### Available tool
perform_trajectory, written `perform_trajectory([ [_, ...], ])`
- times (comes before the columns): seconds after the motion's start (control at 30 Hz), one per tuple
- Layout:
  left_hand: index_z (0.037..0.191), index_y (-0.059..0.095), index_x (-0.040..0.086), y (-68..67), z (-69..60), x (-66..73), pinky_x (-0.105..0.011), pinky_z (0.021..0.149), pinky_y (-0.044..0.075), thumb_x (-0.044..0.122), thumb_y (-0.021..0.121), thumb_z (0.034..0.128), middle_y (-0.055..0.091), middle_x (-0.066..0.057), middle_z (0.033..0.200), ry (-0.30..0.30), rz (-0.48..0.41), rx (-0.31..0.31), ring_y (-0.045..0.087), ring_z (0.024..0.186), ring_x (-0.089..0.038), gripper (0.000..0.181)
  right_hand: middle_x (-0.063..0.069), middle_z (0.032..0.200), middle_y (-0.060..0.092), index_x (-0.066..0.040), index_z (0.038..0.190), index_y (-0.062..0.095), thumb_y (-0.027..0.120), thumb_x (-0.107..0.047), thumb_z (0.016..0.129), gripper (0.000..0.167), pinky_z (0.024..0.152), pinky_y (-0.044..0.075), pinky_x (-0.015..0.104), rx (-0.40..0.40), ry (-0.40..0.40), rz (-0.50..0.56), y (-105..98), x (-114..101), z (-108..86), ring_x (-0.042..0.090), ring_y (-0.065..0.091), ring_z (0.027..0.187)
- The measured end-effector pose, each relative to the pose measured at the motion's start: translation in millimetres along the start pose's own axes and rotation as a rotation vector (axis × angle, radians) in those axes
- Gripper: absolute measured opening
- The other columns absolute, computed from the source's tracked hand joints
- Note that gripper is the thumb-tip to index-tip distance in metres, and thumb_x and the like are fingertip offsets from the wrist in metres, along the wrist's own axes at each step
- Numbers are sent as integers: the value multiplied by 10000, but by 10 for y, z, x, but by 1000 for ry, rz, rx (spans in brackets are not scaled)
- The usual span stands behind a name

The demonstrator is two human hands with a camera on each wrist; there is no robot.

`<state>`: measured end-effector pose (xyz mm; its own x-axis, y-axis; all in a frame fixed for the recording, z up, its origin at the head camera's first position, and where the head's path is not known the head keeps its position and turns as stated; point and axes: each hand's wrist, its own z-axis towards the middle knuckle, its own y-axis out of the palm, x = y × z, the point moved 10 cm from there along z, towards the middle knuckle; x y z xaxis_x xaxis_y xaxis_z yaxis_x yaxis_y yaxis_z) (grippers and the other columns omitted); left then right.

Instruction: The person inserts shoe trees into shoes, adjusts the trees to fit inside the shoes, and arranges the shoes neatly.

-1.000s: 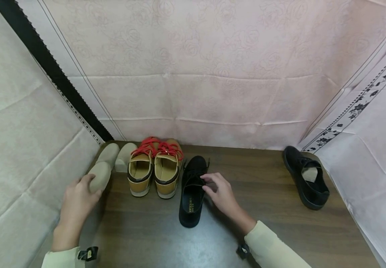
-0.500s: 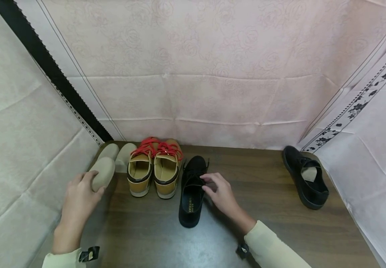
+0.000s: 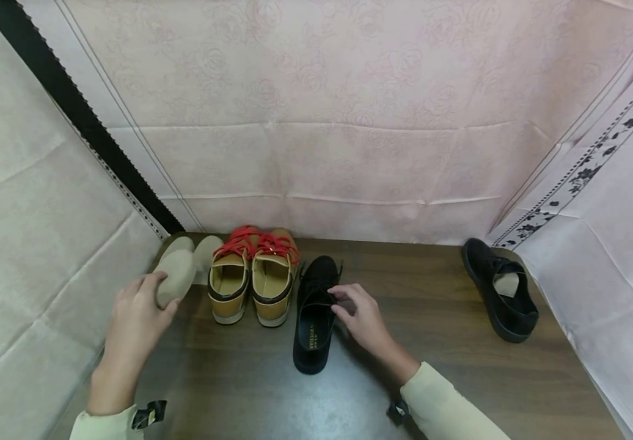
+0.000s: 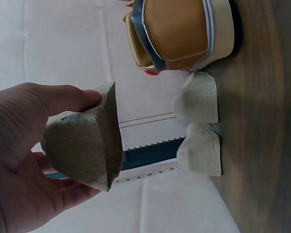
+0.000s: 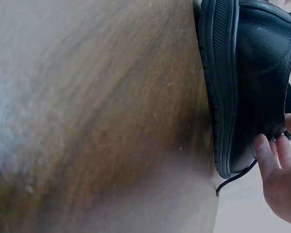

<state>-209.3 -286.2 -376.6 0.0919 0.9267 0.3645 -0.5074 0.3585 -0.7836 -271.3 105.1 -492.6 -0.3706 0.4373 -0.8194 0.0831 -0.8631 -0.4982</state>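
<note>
A rounded, off-white moulded-pulp shoe insert [image 3: 178,275] is held in my left hand [image 3: 136,318], at the far left in the head view. In the left wrist view the insert [image 4: 85,145] shows its hollow underside edge, with thumb on one side and fingers on the other. Two similar inserts [image 4: 199,148] stand on the wooden surface beyond it. Centrally in the head view lies a black lace-up shoe [image 3: 316,324], its opening towards me. My right hand [image 3: 363,321] touches its right side near the laces, with relaxed fingertips; the thumb is partly cut off in the right wrist view.
Tan shoes [image 3: 230,293] with red laces stand side by side between the inserts and the black shoe. Another black shoe [image 3: 500,299], with a pale insert inside, sits at the far right. Patterned cloth walls [image 3: 316,159] border the wooden surface [image 3: 404,305].
My left hand has moved slightly right and forward with the insert, which now covers more of the standing ones. The right hand and the black shoe have stayed put.
</note>
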Motion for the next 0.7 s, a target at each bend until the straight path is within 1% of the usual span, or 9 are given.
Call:
perform_trajectory([
  [0.27,1221,619,-60,-5,-3,136,-685,880,438,28,842,753,618,-353,1214,25,-13,-9,546,1046,-585,525,-36,1210,628,-261,1240,691,756,-96,941,347,867,593,259,-17,10,4,25,-13,12,141,646,1128],
  [0.43,1226,612,-50,29,8,223,-689,858,447,44,842,768,625,-338,1226,27,-21,-29,536,1038,-575,522,-17,1208,636,-244,1239,698,752,-73,939,350,863,597,268,-7,-4,17,9,-43,9,166,654,1123],
  [0.63,1237,614,-49,87,41,321,-691,872,455,54,859,772,624,-324,1238,29,-28,-72,535,1074,-564,536,1,1214,642,-198,1247,699,752,-71,938,338,861,606,290,7,-26,14,-19,-54,-2,195,661,1121],
  [0.7,1235,617,-50,97,47,352,-688,886,452,48,869,767,623,-320,1241,34,-33,-80,539,1087,-563,540,0,1213,641,-199,1249,695,752,-74,939,339,857,608,291,8,-31,9,-22,-58,-1,193,660,1119],
])
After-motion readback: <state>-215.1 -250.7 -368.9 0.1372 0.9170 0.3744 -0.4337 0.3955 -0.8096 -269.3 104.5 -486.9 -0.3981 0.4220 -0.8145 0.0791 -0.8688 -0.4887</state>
